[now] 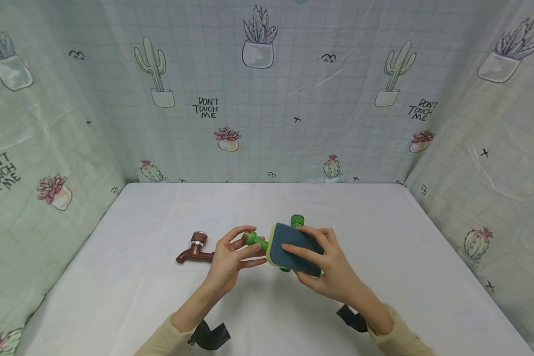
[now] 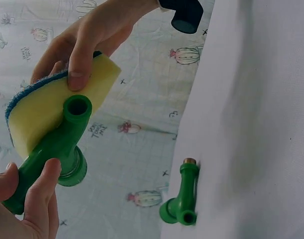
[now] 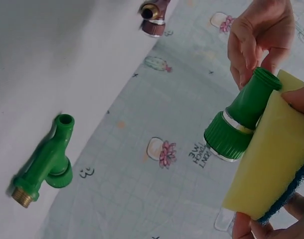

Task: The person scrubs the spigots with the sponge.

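We are seeing two hands working together above the white table. The left hand is grasping a green tap, its fingers and thumb closing round one end and keeping it off the surface, near the middle between the side edges. The right hand is gripping a sponge, pressing its yellow face against the tap while its blue scouring face is turning outward under the fingers.

Behind the sponge, toward the back edge, we are finding a second green tap lying on the table, its brass threaded end showing in the wrist views. A brown tap is lying nearer the left edge, the left hand partly covering it in the head view.

Pale yellow sleeves are reaching in from the front edge, and black pieces are sitting beside both wrists. Beyond the back edge, a cloth printed with potted cacti is hanging, also running along the left and right edges.
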